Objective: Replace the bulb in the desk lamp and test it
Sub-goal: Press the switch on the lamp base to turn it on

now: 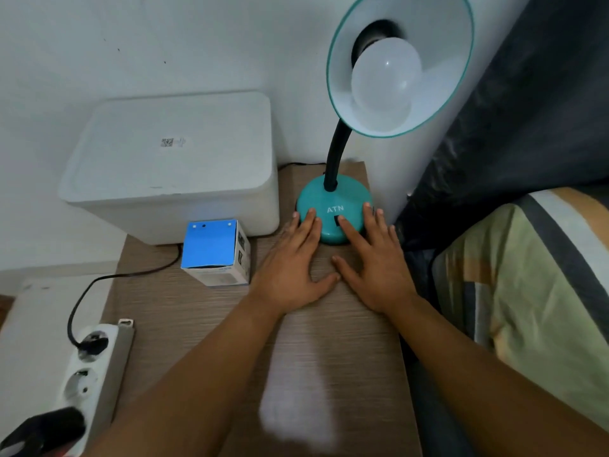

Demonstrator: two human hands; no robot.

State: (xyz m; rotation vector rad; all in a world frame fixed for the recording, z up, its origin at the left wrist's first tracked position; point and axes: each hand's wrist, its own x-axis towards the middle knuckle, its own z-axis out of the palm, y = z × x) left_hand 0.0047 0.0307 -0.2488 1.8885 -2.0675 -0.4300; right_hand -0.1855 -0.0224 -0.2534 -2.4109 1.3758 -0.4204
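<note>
while both hands lay flat on the bench (329,357), the left hand (290,268) and right hand (372,262) had spread fingers touching the teal base (333,199) of the desk lamp. its white bulb (385,77) sat in the shade (445,61), unlit. a blue box (214,249) stood near the left hand.

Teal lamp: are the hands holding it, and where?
Nothing is gripped. Left hand and right hand lie flat on the wooden table, fingertips touching the teal desk lamp's round base.
</note>
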